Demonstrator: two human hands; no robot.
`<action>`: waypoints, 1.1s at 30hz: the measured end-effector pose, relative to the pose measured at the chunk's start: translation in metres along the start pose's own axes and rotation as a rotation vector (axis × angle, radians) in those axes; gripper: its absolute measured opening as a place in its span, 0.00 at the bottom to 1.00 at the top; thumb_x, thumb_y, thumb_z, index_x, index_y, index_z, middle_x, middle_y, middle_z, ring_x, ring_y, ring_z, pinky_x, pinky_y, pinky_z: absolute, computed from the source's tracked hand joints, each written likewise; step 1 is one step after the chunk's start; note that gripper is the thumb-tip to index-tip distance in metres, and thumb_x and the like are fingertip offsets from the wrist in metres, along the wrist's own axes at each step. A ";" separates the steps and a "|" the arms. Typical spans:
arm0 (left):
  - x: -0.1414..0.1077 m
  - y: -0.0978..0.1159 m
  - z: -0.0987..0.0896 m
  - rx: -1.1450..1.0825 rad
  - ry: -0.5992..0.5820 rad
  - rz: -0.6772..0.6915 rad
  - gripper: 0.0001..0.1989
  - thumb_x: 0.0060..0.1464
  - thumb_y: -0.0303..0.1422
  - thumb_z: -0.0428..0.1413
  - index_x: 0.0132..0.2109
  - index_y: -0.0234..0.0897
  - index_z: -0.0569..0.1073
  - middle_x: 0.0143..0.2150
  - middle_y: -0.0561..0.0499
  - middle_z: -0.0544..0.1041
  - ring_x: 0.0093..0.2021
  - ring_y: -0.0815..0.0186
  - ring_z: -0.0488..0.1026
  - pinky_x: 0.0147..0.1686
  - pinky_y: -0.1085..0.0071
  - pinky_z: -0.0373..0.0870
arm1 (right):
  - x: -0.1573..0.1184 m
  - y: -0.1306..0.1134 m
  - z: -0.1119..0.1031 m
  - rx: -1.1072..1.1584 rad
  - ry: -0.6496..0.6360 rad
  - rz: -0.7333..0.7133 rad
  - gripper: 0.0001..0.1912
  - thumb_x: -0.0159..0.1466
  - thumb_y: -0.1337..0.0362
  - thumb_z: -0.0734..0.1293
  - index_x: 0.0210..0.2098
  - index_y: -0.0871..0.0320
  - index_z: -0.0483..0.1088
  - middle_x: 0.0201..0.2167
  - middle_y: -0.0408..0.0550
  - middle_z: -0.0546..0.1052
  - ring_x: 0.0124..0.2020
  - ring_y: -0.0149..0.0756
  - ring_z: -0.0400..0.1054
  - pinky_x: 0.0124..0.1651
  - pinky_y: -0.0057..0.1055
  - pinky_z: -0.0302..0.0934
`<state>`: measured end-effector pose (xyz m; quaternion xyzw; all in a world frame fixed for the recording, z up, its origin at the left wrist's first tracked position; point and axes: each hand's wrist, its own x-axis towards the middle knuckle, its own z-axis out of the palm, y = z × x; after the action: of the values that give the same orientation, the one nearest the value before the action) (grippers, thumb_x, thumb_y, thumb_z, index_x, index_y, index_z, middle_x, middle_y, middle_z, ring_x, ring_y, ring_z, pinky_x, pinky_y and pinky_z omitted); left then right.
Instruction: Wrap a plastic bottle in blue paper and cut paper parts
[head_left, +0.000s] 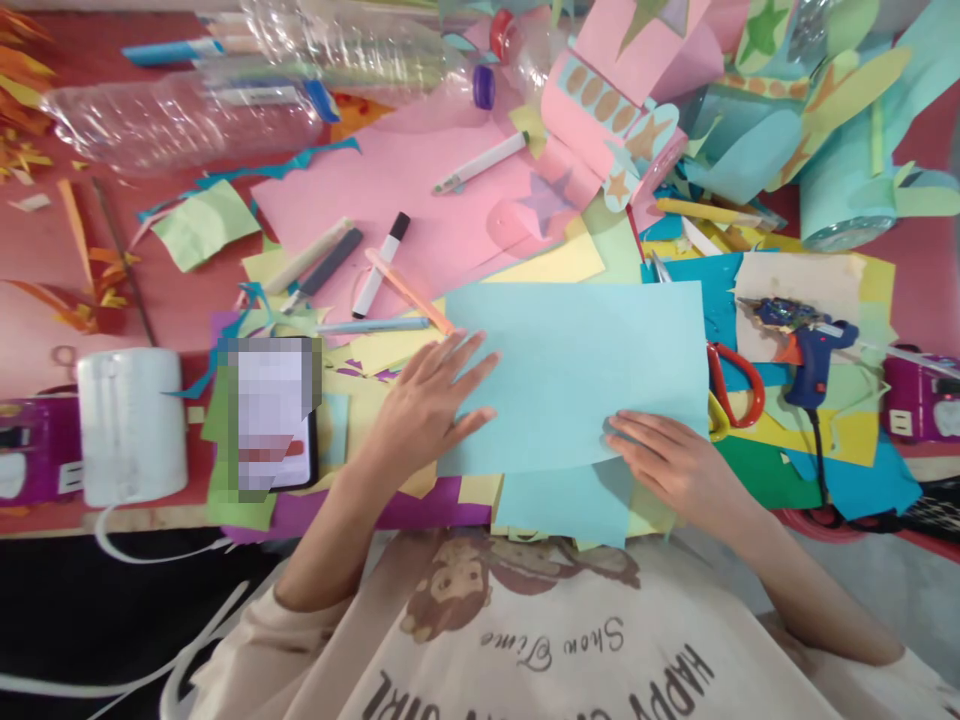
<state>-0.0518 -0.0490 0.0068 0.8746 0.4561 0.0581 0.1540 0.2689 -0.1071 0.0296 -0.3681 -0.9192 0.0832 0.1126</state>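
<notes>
A light blue sheet of paper lies in front of me over other coloured papers. My left hand rests on its left edge with the fingers spread, open. At the lower right part of the sheet, my right hand lies with its fingers stretched out close together on the paper; its thumb is hidden. Beneath the sheet's lower edge shows another light blue piece. Just right of the sheet are scissors with a red handle. An orange pen and a blue pen lie near my left fingertips.
A blue hot glue gun rests on the right. A phone and a white box-shaped device are on the left. Plastic bottles, markers, pink paper and decorated paper-covered cylinders crowd the far side.
</notes>
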 end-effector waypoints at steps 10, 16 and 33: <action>-0.007 -0.013 -0.022 0.057 0.288 -0.236 0.15 0.64 0.36 0.46 0.52 0.43 0.72 0.50 0.46 0.78 0.54 0.56 0.73 0.55 0.55 0.68 | 0.002 0.003 -0.010 0.146 -0.018 0.019 0.13 0.68 0.72 0.59 0.45 0.61 0.75 0.42 0.51 0.82 0.45 0.38 0.77 0.47 0.38 0.74; -0.015 0.012 -0.034 -0.384 0.225 -0.010 0.18 0.60 0.43 0.52 0.54 0.41 0.71 0.50 0.46 0.79 0.49 0.60 0.76 0.50 0.63 0.73 | 0.017 0.023 -0.025 0.175 -0.106 0.195 0.14 0.71 0.66 0.57 0.43 0.59 0.74 0.31 0.48 0.82 0.31 0.34 0.76 0.29 0.29 0.69; -0.003 -0.008 -0.013 -0.523 0.036 -0.481 0.13 0.56 0.42 0.51 0.37 0.40 0.75 0.34 0.53 0.79 0.31 0.67 0.72 0.31 0.73 0.68 | 0.035 -0.006 0.008 -0.209 0.023 0.003 0.31 0.65 0.72 0.62 0.65 0.46 0.57 0.64 0.45 0.66 0.70 0.45 0.50 0.69 0.51 0.49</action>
<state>-0.0633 -0.0440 0.0169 0.6719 0.6214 0.1502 0.3740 0.2385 -0.0878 0.0287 -0.3801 -0.9210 -0.0170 0.0839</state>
